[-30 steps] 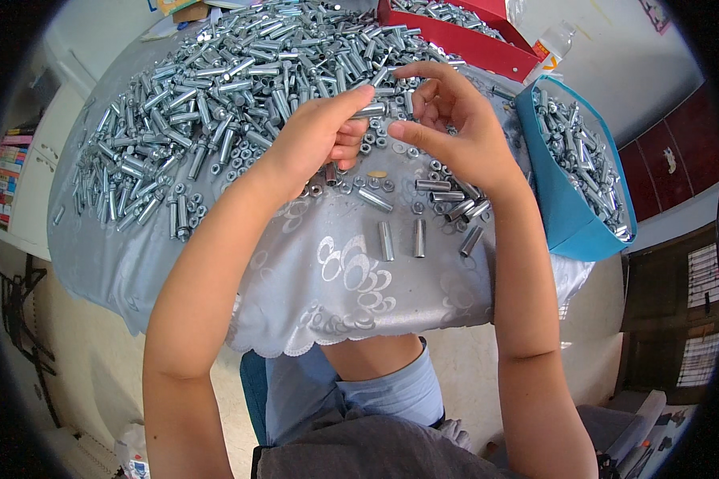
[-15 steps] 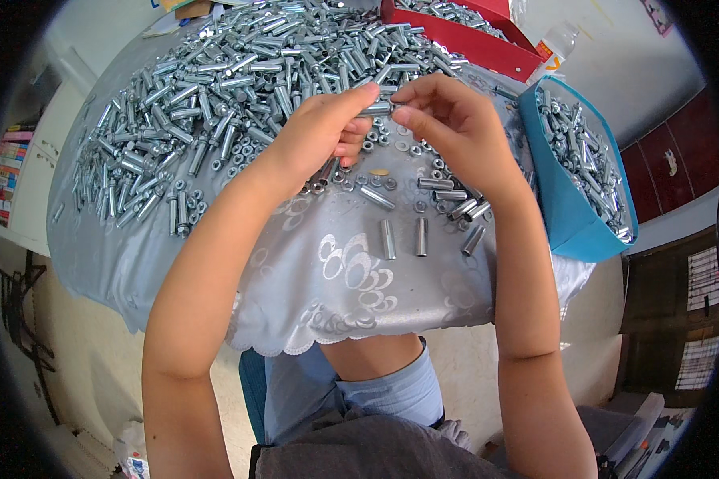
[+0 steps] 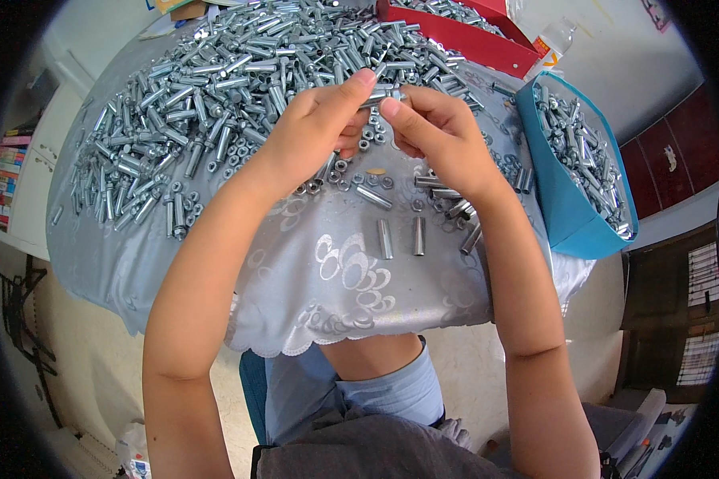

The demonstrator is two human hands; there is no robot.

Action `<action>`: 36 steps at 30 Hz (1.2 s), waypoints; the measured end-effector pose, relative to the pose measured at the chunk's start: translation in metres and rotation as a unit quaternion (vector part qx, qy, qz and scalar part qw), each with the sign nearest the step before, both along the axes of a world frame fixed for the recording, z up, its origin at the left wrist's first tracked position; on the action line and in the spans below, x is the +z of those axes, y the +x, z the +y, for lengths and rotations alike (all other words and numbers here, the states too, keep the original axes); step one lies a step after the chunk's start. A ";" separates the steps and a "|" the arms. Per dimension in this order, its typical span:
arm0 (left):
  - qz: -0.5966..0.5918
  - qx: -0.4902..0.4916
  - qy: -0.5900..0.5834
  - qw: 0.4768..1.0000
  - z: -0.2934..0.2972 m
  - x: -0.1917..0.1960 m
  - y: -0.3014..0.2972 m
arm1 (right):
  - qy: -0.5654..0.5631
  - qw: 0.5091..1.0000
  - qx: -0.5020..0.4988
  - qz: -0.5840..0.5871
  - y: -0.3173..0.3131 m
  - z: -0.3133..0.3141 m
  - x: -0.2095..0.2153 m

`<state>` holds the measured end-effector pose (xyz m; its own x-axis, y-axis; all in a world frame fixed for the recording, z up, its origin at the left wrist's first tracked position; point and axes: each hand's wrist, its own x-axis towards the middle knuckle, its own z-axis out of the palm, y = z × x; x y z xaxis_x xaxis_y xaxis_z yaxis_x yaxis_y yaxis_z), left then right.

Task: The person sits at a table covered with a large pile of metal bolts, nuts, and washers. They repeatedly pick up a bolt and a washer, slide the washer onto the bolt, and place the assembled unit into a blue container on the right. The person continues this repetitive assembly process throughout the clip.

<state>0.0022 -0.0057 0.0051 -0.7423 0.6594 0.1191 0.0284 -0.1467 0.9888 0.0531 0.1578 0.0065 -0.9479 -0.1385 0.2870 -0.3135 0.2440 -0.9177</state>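
Note:
A shiny metal sleeve anchor bolt (image 3: 373,100) is held level between my two hands above the table. My left hand (image 3: 307,136) is closed round its left part, thumb stretched along the top. The thumb and bent fingers of my right hand (image 3: 443,132) pinch its right end, hiding most of that end. Beneath the hands lie loose hex nuts (image 3: 365,145) and washers. Nearer me, two bare metal sleeves (image 3: 419,236) stand out on the cloth, with another sleeve (image 3: 373,197) tilted behind them. More sleeves lie partly under my right wrist.
A broad heap of anchor bolts (image 3: 240,72) covers the far and left table. At the right edge stands a blue fabric bin (image 3: 579,233) full of bolts. Behind are a red box (image 3: 455,36) with bolts and a clear plastic bottle (image 3: 557,40). A silvery cloth (image 3: 295,275) covers the table.
My right hand has turned, its thumb and fingers now closed over the bolt's right end, where the fingers were more spread before. My left hand has shifted slightly left, its thumb raised higher.

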 end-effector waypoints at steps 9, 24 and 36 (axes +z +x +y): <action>0.012 -0.058 0.012 0.998 0.001 -0.002 0.005 | -0.002 0.997 0.040 -0.062 0.009 -0.002 0.010; 0.402 0.152 -0.067 0.900 0.004 -0.014 0.008 | -0.169 0.965 0.030 -0.197 0.000 0.002 0.008; -0.225 0.041 0.226 0.947 -0.026 0.018 -0.039 | -0.214 0.956 -0.196 -0.039 -0.002 0.007 0.015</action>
